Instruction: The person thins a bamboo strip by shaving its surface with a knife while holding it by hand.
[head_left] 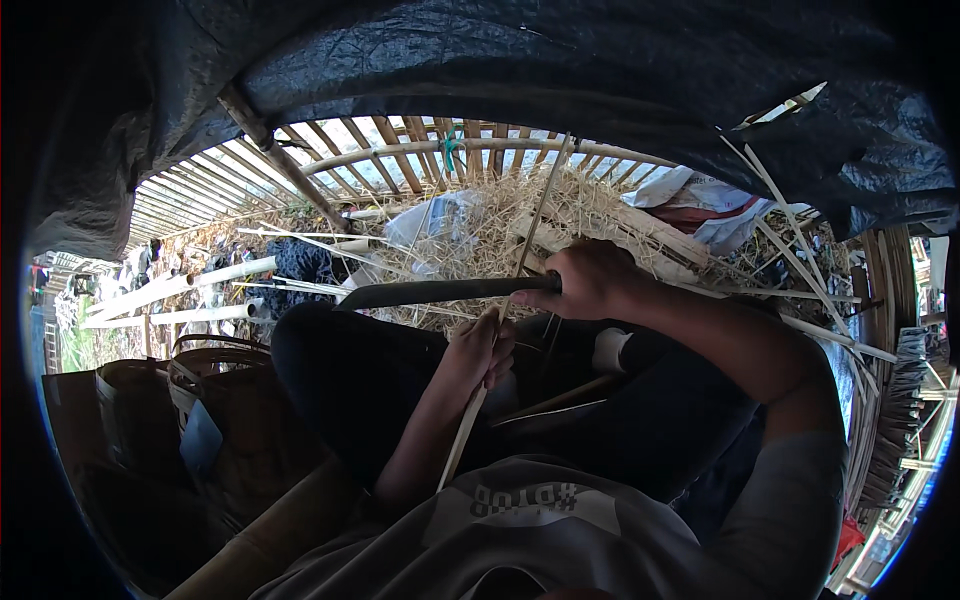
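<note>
My left hand [479, 352] is closed round a long, thin bamboo strip [463, 432], which slants from beside my body up past the fingers. In my right hand [590, 281] is the handle of a machete [430, 291], its long dark blade pointing left. The blade lies across the strip just above my left hand; whether its edge is cutting in, I cannot tell. Beyond the blade the strip's far part [545, 205] rises toward the fence. Both hands are above my crossed legs, and the machete's handle is mostly hidden by my right fingers.
Shavings [500, 205] heap up ahead, before a slatted bamboo fence [400, 150]. Cut bamboo poles [180, 290] lie at the left, above woven baskets [215, 370]. A dark tarp [600, 75] hangs overhead. A white sack [700, 200] and long strips [785, 205] are at the right.
</note>
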